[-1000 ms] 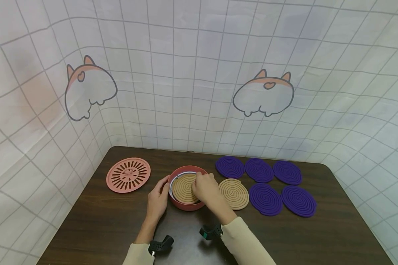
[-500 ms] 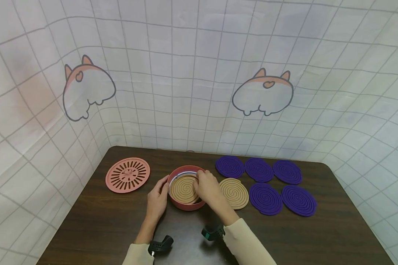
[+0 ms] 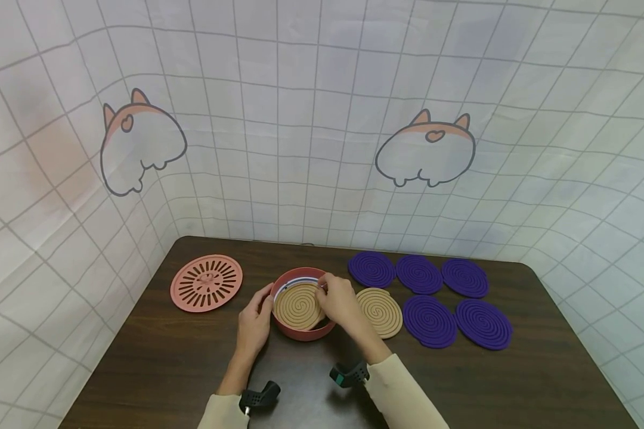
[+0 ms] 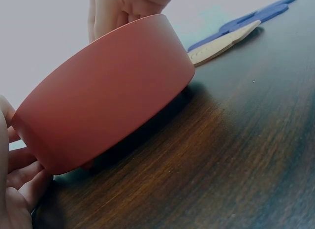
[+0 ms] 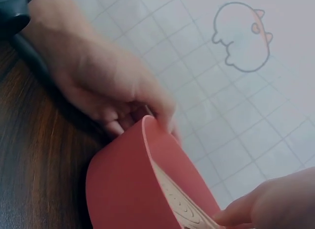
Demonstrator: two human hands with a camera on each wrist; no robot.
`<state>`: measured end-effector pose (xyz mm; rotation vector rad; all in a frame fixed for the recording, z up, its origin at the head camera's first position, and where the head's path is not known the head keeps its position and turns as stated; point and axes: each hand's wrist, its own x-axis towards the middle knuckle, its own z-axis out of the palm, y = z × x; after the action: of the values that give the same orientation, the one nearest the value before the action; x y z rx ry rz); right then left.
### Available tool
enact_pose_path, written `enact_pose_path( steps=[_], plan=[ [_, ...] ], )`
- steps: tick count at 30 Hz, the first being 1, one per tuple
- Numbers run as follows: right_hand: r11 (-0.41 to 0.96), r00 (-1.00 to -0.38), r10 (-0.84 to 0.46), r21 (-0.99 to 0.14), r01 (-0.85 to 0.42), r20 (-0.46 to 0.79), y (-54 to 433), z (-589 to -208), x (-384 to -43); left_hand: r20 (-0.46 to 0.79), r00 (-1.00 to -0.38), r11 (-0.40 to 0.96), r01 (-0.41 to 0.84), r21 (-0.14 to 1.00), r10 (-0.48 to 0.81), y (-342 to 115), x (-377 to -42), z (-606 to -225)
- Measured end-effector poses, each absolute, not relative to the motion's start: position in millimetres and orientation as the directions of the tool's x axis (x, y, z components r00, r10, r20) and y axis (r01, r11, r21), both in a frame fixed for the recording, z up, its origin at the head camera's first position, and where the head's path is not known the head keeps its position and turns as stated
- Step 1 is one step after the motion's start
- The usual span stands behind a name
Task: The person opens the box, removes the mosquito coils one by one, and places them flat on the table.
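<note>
A round red mosquito coil box [image 3: 306,335] stands without its lid at the table's middle. Inside lies a tan mosquito coil [image 3: 299,307], with a white and blue ring showing behind it. My left hand [image 3: 254,326] grips the box at its left side, thumb by the rim and fingers against the outer wall, as the left wrist view also shows. My right hand [image 3: 343,304] reaches over the right rim with bent fingers, its thumb and fingertips pinching at the coil's right edge. In the right wrist view, its fingertips [image 5: 234,214] meet the coil [image 5: 182,202] inside the wall.
The pink slotted lid [image 3: 207,283] lies at the left. A second tan mosquito coil [image 3: 378,313] rests just right of the box. Several purple coils [image 3: 429,322] spread farther right. A white gridded curtain [image 3: 311,149] stands behind the table [image 3: 166,369].
My right hand has shifted slightly right, its fingertips moving from near the coil's middle to its right edge. The coil has slid a little left inside the box. My left hand stays put.
</note>
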<state>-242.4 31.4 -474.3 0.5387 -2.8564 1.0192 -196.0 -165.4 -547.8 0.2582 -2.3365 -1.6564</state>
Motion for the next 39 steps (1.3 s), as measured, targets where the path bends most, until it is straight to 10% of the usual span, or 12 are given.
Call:
enact_pose_path(
  steps=[39],
  plan=[
    [0.449,-0.886,-0.461,-0.850,-0.276,0.044,56.6,-481.1,-248.6,0.122,-0.949,0.329,0.020,0.944,-0.292,-166.0,-197.2,-549.5]
  ],
)
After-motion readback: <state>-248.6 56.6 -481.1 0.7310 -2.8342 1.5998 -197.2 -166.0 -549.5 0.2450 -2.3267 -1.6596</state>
